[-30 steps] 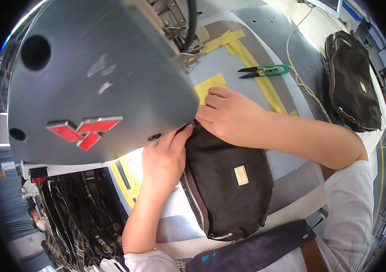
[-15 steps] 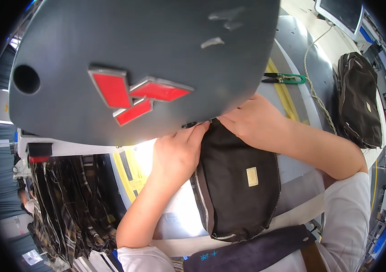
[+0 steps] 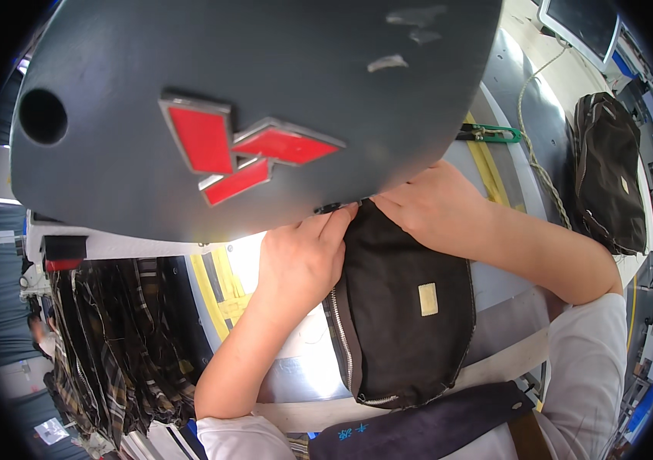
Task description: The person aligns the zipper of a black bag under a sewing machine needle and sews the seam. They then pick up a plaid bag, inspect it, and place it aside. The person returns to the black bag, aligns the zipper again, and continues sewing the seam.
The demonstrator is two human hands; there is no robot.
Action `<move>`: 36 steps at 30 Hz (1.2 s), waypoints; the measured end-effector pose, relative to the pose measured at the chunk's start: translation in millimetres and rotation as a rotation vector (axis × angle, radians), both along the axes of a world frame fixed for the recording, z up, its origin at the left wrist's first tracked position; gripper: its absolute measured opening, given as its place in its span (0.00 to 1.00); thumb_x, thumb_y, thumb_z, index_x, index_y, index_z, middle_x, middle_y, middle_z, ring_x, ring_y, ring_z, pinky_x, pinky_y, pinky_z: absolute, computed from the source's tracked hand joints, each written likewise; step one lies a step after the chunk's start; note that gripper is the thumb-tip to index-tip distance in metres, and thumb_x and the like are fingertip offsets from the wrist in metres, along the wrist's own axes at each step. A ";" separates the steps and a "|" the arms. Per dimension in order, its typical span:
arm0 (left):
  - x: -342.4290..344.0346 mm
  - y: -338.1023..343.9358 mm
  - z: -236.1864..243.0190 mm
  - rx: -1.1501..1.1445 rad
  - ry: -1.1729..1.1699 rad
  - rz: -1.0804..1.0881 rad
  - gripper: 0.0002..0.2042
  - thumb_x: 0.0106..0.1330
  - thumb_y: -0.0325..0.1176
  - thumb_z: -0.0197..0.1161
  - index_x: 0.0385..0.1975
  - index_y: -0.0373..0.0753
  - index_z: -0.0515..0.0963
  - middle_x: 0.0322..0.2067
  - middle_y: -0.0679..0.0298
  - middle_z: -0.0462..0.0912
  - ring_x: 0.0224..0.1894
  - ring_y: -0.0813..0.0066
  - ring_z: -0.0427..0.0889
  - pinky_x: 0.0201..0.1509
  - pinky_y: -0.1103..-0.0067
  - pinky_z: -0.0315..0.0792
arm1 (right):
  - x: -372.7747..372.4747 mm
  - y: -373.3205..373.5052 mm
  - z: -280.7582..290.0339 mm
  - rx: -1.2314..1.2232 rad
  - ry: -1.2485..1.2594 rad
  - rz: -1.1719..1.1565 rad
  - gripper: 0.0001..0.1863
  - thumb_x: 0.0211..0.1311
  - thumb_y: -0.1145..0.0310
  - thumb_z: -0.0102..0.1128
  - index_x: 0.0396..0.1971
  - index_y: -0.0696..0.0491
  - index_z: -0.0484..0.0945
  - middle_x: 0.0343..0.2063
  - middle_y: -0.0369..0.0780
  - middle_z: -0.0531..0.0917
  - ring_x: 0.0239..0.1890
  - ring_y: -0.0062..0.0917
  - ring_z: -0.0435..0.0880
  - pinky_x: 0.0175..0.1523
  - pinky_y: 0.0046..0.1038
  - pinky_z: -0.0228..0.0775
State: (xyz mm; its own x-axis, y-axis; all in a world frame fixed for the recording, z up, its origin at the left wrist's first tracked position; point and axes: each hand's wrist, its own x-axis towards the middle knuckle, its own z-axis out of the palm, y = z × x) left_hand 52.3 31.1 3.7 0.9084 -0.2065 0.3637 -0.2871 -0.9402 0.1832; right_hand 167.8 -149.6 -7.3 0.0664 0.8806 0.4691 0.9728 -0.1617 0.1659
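A dark brown fabric bag [image 3: 411, 330] with a metal zipper [image 3: 346, 345] along its left side and a small cream label [image 3: 428, 300] lies in front of me. Its far end runs under the dark grey head of a sewing machine [image 3: 265, 69]. My left hand [image 3: 303, 257] is closed on the bag's far left corner, fingers bent and pressed together by the machine's lower edge. On the far right part of the bag, my right hand [image 3: 441, 207] grips the fabric with curled fingers. The machine head hides some fingertips and the place where needle and cloth would meet.
Green-handled thread snips [image 3: 491, 134] lie right of the machine, beside a hanging cord [image 3: 537, 169]. Another dark bag [image 3: 610, 176] rests at the far right, below a screen [image 3: 583, 27]. Plaid fabric pieces [image 3: 119, 345] hang at the left. Yellow tape [image 3: 223, 295] marks the table.
The machine head appears slightly further right and larger in the view. My hands and the bag have barely moved.
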 end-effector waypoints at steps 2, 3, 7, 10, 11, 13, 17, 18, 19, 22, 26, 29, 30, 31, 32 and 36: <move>-0.4 0.0 0.4 -0.002 -0.002 -0.001 0.16 0.47 0.19 0.59 0.38 0.38 0.79 0.44 0.66 0.81 0.39 0.65 0.82 0.40 0.72 0.75 | 0.1 0.7 1.2 0.012 -0.005 0.007 0.04 0.44 0.70 0.58 0.21 0.52 0.79 0.27 0.33 0.72 0.31 0.23 0.72 0.43 0.23 0.66; -0.4 0.0 -0.1 0.002 -0.006 -0.002 0.16 0.47 0.19 0.58 0.38 0.38 0.79 0.44 0.66 0.81 0.39 0.65 0.81 0.40 0.72 0.75 | -0.1 0.7 0.9 0.008 -0.006 0.005 0.04 0.44 0.70 0.58 0.21 0.52 0.79 0.27 0.33 0.72 0.31 0.23 0.72 0.43 0.23 0.66; 0.5 1.0 -1.7 0.009 -0.022 -0.011 0.16 0.47 0.19 0.59 0.38 0.38 0.80 0.44 0.66 0.81 0.39 0.65 0.81 0.40 0.72 0.75 | -0.2 0.5 -0.8 0.005 0.002 0.003 0.04 0.43 0.70 0.58 0.21 0.52 0.79 0.27 0.33 0.72 0.32 0.23 0.72 0.43 0.24 0.67; -0.2 0.2 -0.8 0.005 0.020 0.019 0.16 0.48 0.19 0.59 0.38 0.38 0.80 0.44 0.65 0.81 0.39 0.65 0.81 0.40 0.72 0.75 | 1.9 1.4 -2.3 0.002 -0.019 -0.004 0.04 0.43 0.70 0.57 0.21 0.53 0.79 0.27 0.33 0.72 0.32 0.23 0.72 0.42 0.24 0.67; -0.6 -0.1 -0.6 0.004 0.043 0.037 0.15 0.48 0.19 0.59 0.38 0.38 0.80 0.44 0.65 0.81 0.40 0.65 0.81 0.41 0.72 0.75 | 2.8 2.0 -2.9 0.000 -0.032 -0.008 0.04 0.43 0.70 0.57 0.21 0.53 0.79 0.27 0.33 0.72 0.32 0.23 0.72 0.42 0.24 0.67; -0.5 1.4 0.3 -0.007 0.059 0.038 0.15 0.48 0.19 0.59 0.38 0.37 0.80 0.44 0.65 0.81 0.40 0.64 0.81 0.41 0.72 0.75 | 4.5 3.6 0.5 0.008 -0.033 -0.009 0.04 0.43 0.70 0.58 0.21 0.53 0.79 0.27 0.33 0.72 0.32 0.23 0.72 0.42 0.24 0.67; -1.0 0.7 1.1 -0.039 0.085 0.023 0.15 0.49 0.19 0.58 0.39 0.37 0.80 0.44 0.64 0.81 0.42 0.64 0.81 0.42 0.72 0.75 | 3.6 0.1 -1.1 -0.031 -0.029 0.003 0.05 0.43 0.70 0.58 0.22 0.53 0.80 0.28 0.33 0.72 0.32 0.23 0.73 0.41 0.24 0.68; -0.9 0.6 1.6 -0.035 0.059 0.007 0.15 0.49 0.19 0.58 0.39 0.37 0.79 0.44 0.64 0.81 0.42 0.64 0.81 0.42 0.72 0.75 | 3.2 -0.4 -1.0 -0.025 -0.018 0.010 0.05 0.43 0.70 0.58 0.22 0.53 0.80 0.28 0.33 0.72 0.32 0.23 0.73 0.41 0.24 0.68; -0.6 0.5 1.9 -0.031 0.034 -0.008 0.15 0.49 0.19 0.58 0.38 0.37 0.79 0.44 0.64 0.81 0.42 0.65 0.81 0.43 0.72 0.75 | 2.7 -0.9 -0.7 -0.019 -0.006 0.017 0.05 0.43 0.70 0.58 0.22 0.53 0.80 0.28 0.33 0.72 0.32 0.23 0.73 0.41 0.24 0.68; -0.4 1.6 1.7 -0.027 0.009 -0.017 0.15 0.49 0.19 0.58 0.38 0.37 0.79 0.44 0.64 0.81 0.42 0.64 0.81 0.42 0.71 0.75 | 3.4 0.6 -0.1 -0.021 -0.014 0.003 0.05 0.44 0.70 0.58 0.23 0.53 0.80 0.28 0.33 0.72 0.32 0.23 0.73 0.40 0.24 0.68; 4.4 3.2 0.4 -0.022 0.008 0.007 0.14 0.50 0.20 0.59 0.39 0.37 0.79 0.41 0.63 0.82 0.38 0.62 0.82 0.39 0.71 0.76 | 9.1 2.7 -1.2 0.018 -0.009 -0.014 0.05 0.45 0.70 0.57 0.23 0.53 0.80 0.28 0.34 0.73 0.32 0.23 0.73 0.39 0.24 0.69; 7.5 5.1 -2.0 -0.015 -0.009 0.028 0.14 0.52 0.20 0.58 0.40 0.37 0.79 0.37 0.62 0.83 0.33 0.61 0.82 0.34 0.72 0.76 | 15.2 6.6 -4.2 0.008 -0.008 -0.030 0.05 0.46 0.70 0.57 0.23 0.54 0.79 0.29 0.34 0.73 0.32 0.23 0.74 0.40 0.24 0.69; 8.2 5.2 -1.9 -0.009 0.002 0.041 0.14 0.52 0.20 0.58 0.40 0.37 0.79 0.37 0.62 0.83 0.32 0.61 0.82 0.34 0.72 0.76 | 16.2 7.3 -3.6 -0.001 0.007 -0.028 0.05 0.46 0.70 0.57 0.24 0.54 0.79 0.29 0.34 0.73 0.32 0.23 0.74 0.40 0.24 0.69; 8.8 5.1 -1.7 -0.003 0.013 0.053 0.14 0.52 0.20 0.58 0.40 0.37 0.79 0.36 0.62 0.83 0.32 0.61 0.82 0.33 0.72 0.76 | 17.0 7.9 -2.4 -0.010 0.022 -0.026 0.05 0.46 0.70 0.57 0.24 0.54 0.80 0.29 0.34 0.73 0.33 0.23 0.74 0.40 0.24 0.70; 9.0 5.1 -1.5 0.003 0.024 0.067 0.14 0.53 0.20 0.58 0.40 0.37 0.79 0.36 0.62 0.83 0.31 0.61 0.82 0.33 0.72 0.76 | 17.3 8.2 -1.8 -0.019 0.037 -0.024 0.06 0.46 0.70 0.57 0.24 0.54 0.80 0.29 0.34 0.73 0.33 0.23 0.74 0.40 0.24 0.70; 6.9 5.0 -3.2 -0.020 0.009 0.038 0.14 0.52 0.20 0.58 0.40 0.38 0.79 0.37 0.62 0.83 0.31 0.61 0.82 0.34 0.71 0.76 | 13.7 5.0 -3.2 -0.002 0.009 -0.022 0.05 0.46 0.70 0.57 0.24 0.54 0.80 0.30 0.34 0.73 0.33 0.23 0.74 0.40 0.24 0.70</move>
State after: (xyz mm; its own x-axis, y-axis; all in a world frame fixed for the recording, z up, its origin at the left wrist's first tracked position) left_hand 59.2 36.1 0.5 0.9188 -0.1644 0.3589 -0.2491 -0.9467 0.2042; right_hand 181.5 -144.7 -10.5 0.0896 0.8798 0.4669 0.9704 -0.1826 0.1579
